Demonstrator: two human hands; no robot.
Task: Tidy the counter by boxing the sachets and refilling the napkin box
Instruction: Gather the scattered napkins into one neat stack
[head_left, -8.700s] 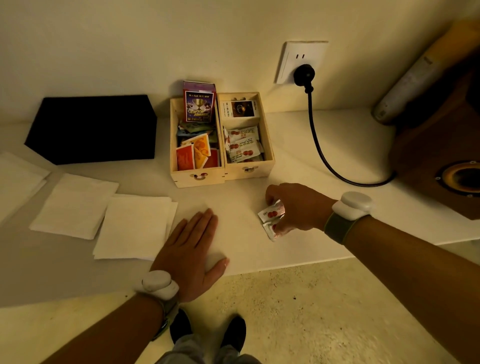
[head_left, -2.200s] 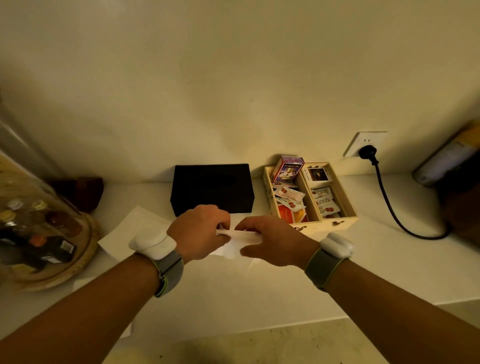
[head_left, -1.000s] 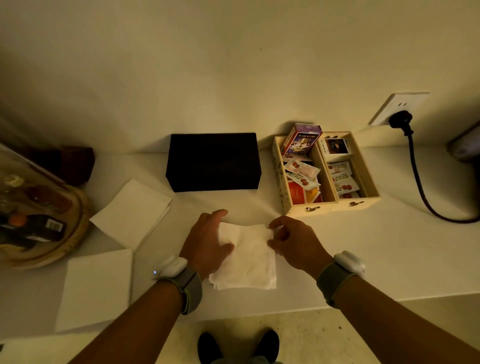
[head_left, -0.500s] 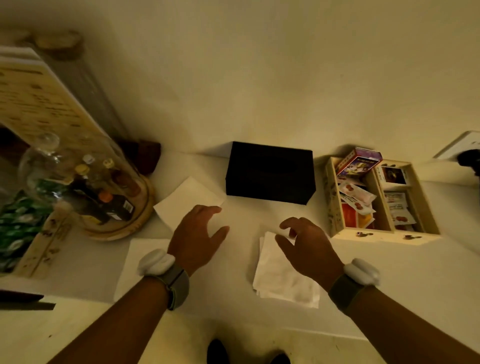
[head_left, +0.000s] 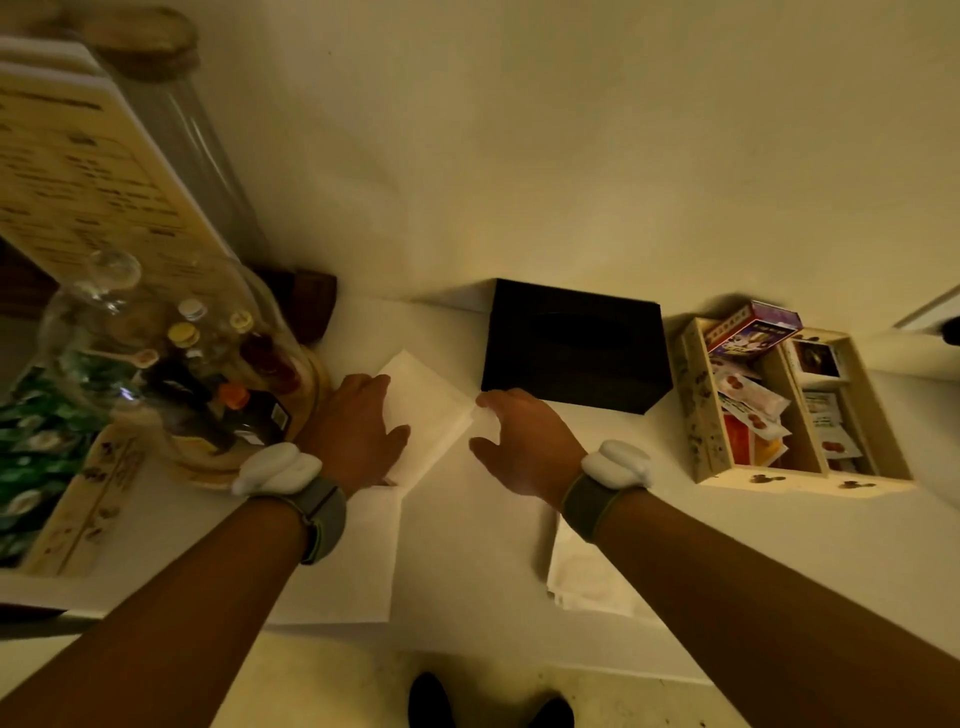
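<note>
A black napkin box (head_left: 574, 345) is seen at the back of the white desk (head_left: 483, 525), against the wall, and is taken as the landmark. Just to its left a white napkin (head_left: 428, 415) lies turned cornerwise on the desk. The left hand (head_left: 356, 431) is laid flat on the napkin's left part, fingers spread and nothing gripped. The right hand (head_left: 519, 441) is held at the napkin's right corner, directly in front of the box's left end, half open with fingers curled; the fingertips are at the corner's edge, but whether the paper is pinched cannot be told. A second napkin (head_left: 363, 561) is seen further forward from the box, partly covered by the left forearm, and a stack of napkins (head_left: 587, 577) lies in front of the box under the right forearm. To the right of the box a wooden two-compartment box (head_left: 779, 410) is placed, with sachets (head_left: 753, 400) in both compartments. Well to the left of the napkin box a glass dome (head_left: 171, 364) over small bottles is seen.
</note>
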